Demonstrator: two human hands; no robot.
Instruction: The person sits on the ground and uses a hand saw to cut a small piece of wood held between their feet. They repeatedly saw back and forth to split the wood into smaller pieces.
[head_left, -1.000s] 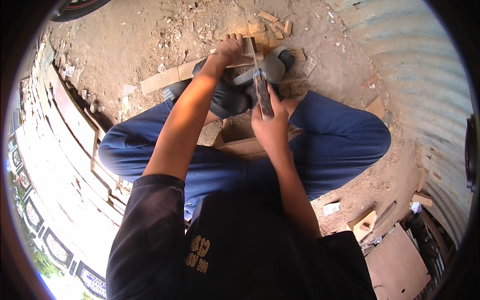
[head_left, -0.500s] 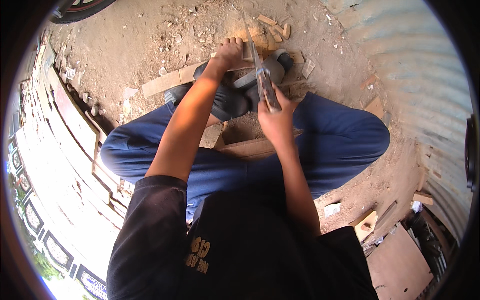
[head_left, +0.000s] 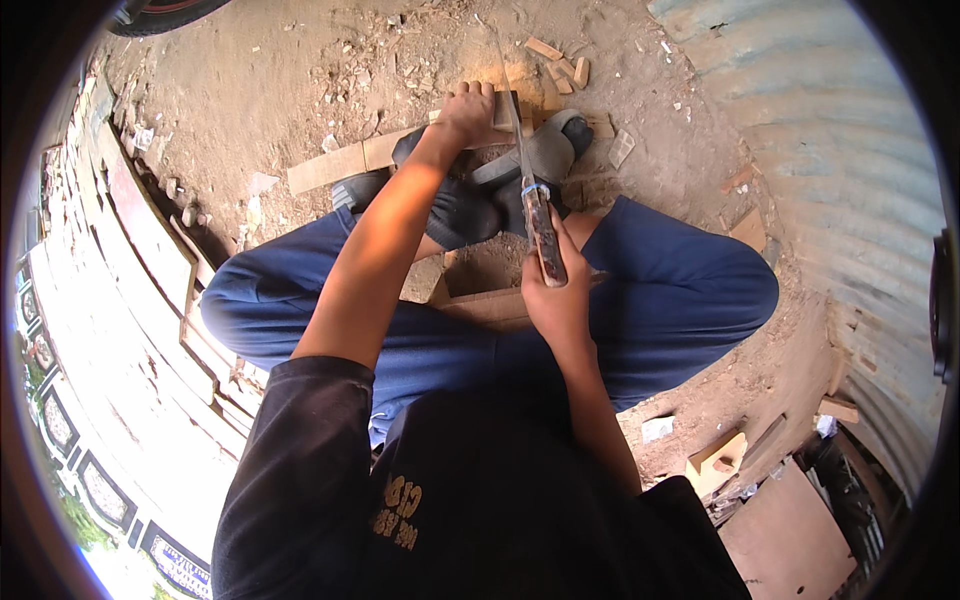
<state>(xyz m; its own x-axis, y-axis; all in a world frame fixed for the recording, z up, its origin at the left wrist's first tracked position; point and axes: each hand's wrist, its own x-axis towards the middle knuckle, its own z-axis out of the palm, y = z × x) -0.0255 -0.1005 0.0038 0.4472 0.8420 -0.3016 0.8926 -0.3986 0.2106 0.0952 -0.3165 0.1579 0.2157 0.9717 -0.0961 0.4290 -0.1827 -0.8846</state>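
My right hand (head_left: 560, 290) is wrapped round the brown handle of a handsaw (head_left: 543, 235), which has a blue band where handle meets blade. The thin blade points away from me and runs along the right end of a piece of wood (head_left: 503, 112). On that wood my left hand (head_left: 468, 115) is closed, its fingers curled over the far side. Beneath lies a longer pale wooden strip (head_left: 335, 167), partly hidden by my feet in dark sandals (head_left: 548, 148). Whether the saw teeth are inside a cut cannot be made out.
Several small wood offcuts (head_left: 562, 72) lie on the dirt beyond the blade, near a patch of sawdust (head_left: 515, 72). A corrugated metal sheet (head_left: 800, 150) stands at the right. Stacked boards (head_left: 140, 240) line the left, and part of a wheel (head_left: 165, 18) shows at the far left.
My right hand has drawn the saw back toward my body. The left hand stays on the wood, and the whole view has shifted slightly.
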